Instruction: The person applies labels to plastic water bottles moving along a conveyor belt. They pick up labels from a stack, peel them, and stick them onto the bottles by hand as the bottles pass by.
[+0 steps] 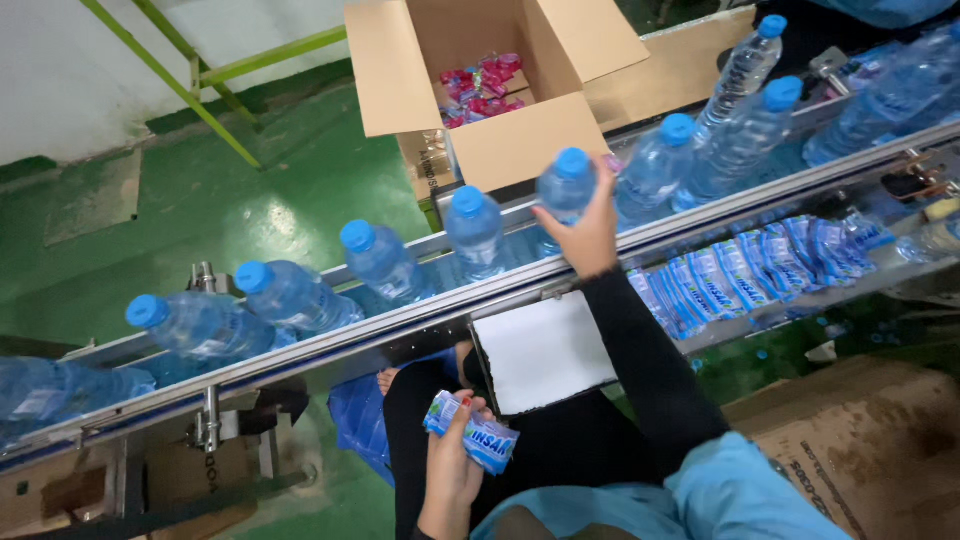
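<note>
a clear plastic water bottle with a blue cap (566,190) is gripped near its shoulder by the right hand (585,235), black sleeve extended over the metal conveyor rail (330,345). a row of similar blue-capped bottles (385,262) is carried along the conveyor. a small stack of blue-and-white label sleeves (472,433) is held in the left hand (452,470) over the lap. more label sleeves (745,275) are fanned out below the rail. an open cardboard box (500,90) is seen beyond the conveyor, on the green floor (250,200).

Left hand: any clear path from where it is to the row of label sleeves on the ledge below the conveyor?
Probably not: the left hand already holds a label sleeve at the lap, and the right hand and its forearm cross in front of the row of sleeves.
</note>
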